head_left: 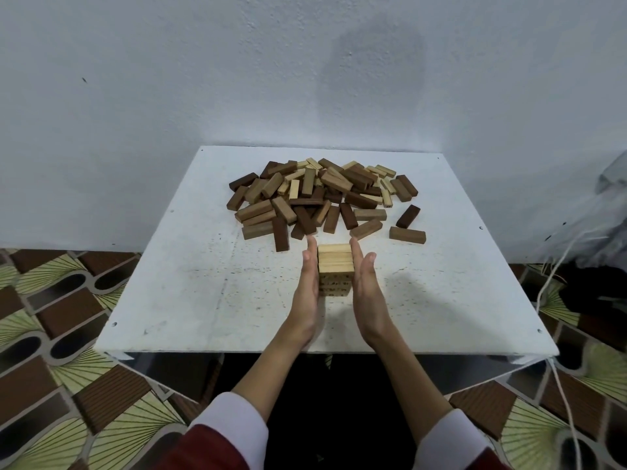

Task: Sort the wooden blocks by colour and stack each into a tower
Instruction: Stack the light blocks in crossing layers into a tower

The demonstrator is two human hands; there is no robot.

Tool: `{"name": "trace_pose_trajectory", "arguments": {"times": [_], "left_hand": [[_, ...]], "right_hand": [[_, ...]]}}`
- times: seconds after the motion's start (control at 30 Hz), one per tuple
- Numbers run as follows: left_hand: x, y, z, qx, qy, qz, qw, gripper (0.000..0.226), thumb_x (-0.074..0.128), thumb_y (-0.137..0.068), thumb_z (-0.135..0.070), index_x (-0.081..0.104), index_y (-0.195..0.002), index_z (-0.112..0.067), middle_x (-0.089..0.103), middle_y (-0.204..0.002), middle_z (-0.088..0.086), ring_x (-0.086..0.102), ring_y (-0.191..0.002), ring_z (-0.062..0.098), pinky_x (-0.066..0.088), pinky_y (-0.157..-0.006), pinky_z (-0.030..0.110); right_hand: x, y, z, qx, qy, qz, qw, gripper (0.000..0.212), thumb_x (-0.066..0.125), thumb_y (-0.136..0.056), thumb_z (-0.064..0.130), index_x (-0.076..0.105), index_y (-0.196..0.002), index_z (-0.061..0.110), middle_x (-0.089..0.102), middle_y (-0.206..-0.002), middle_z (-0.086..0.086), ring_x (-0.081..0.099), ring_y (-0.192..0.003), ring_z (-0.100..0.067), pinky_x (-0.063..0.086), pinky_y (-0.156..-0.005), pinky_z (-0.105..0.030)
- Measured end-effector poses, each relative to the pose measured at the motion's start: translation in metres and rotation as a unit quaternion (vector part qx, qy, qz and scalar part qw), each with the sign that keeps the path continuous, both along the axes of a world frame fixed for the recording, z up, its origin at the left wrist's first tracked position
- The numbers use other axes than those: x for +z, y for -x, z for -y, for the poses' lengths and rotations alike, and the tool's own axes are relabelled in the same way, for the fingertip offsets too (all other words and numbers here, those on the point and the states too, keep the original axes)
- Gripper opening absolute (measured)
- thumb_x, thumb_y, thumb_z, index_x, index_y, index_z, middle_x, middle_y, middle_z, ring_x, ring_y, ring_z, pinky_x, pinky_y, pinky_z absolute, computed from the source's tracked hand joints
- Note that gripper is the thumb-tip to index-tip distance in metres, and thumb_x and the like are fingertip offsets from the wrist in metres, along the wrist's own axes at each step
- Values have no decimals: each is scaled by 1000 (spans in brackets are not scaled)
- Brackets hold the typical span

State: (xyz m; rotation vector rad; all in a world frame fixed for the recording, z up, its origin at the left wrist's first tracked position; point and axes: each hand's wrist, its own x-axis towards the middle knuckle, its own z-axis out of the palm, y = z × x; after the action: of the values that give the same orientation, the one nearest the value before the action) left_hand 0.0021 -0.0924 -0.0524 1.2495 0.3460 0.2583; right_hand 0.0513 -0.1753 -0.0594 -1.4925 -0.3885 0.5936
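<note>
Floor: I see a floor mat (51, 334) with brown and green shapes on the left, and it goes on under the counter to the right side.
Counter: I see a white counter (169, 293) in the middle, set against a pale wall (203, 79).
Sleeves: I see red sleeves with white cuffs (230, 425) at the near edge.
Left hand: My left hand (307, 293) is flat, with straight fingers. It presses on the left side of the light tower.
Light tower: I see a small light tower (335, 266) of pale blocks standing near the middle of the counter, right between both hands. I count a few layers, but I cannot tell how many.
Right hand: My right hand (368, 290) is flat too, fingers straight. It presses on the right side of the tower.
Block pile: I see a big block pile (322, 195) on the far part of the counter, just past the tower. Dark brown, mid brown and pale blocks lie mixed up in it.
Loose blocks: A dark block (408, 216) and a brown block (406, 235) lie apart at the right of the pile.
Cord: I see a thin white cord (556, 374) hanging off the right side.
</note>
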Motion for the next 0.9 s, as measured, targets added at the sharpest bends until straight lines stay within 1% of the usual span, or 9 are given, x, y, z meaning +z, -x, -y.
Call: {"name": "trace_pose_trajectory", "arguments": {"times": [0.1,0.2,0.33,0.4,0.53,0.67,0.77,0.83,0.9], "left_hand": [[-1,1,0,0,2,0,1000,52,7,-101,-40,13,-150,-27,40,-134,-15,47,-104,-17,40,-78,0],[5,3,2,7,4,5,1000,45,8,-102,-36,23,-144,-35,51,-116,-26,52,-95,-22,41,-74,0],[18,6,8,10,16,15,1000,39,9,-103,-30,46,-102,-41,61,-82,-38,55,-78,-25,41,-66,-1],[14,5,7,13,4,10,1000,37,9,-103,-31,43,-112,-43,59,-93,-33,55,-81,-25,41,-68,-1],[4,3,4,-2,8,7,1000,44,9,-103,-30,12,-147,-32,45,-123,-19,50,-93,-25,40,-75,-1],[4,3,3,-13,-16,4,1000,47,15,-104,-22,10,-150,-26,40,-136,-7,50,-97,-17,41,-75,0],[8,5,3,-26,-40,-7,999,53,19,-102,-6,6,-151,-23,34,-139,-3,52,-93,-20,41,-73,0],[10,6,3,-34,-57,-18,998,55,20,-102,-4,2,-151,-22,30,-141,-3,48,-93,-25,38,-73,-2],[11,7,3,-40,-71,-19,996,56,20,-102,-5,-2,-151,-23,24,-150,-2,43,-108,-15,36,-76,-5]], "right_hand": [[4,2,0,15,1,5,1000,71,8,-84,59,8,-150,32,18,-155,8,23,-132,1,27,-86,4],[5,4,-1,10,2,20,1000,69,10,-87,56,8,-150,29,17,-156,8,22,-134,1,28,-81,9],[0,0,0,-1,9,26,1000,65,11,-91,53,11,-151,28,24,-151,12,28,-132,2,31,-84,7],[-1,-1,0,0,10,19,1000,61,10,-93,51,13,-150,30,30,-144,13,32,-127,3,34,-84,3],[1,1,-2,-3,9,8,1000,67,12,-88,57,16,-149,31,35,-143,9,33,-130,-3,33,-89,-4],[-1,0,-2,-11,10,15,1000,53,19,-98,48,18,-148,30,41,-138,13,42,-118,7,37,-84,1],[-2,0,0,-6,12,22,1000,68,34,-87,41,13,-150,27,29,-150,3,36,-131,-5,33,-102,-13],[0,0,0,6,37,35,999,75,33,-81,34,8,-151,27,19,-154,6,28,-136,-7,32,-98,-7],[-1,0,0,10,48,51,997,67,32,-90,25,5,-151,27,13,-156,10,25,-135,-3,30,-90,-1]]}}
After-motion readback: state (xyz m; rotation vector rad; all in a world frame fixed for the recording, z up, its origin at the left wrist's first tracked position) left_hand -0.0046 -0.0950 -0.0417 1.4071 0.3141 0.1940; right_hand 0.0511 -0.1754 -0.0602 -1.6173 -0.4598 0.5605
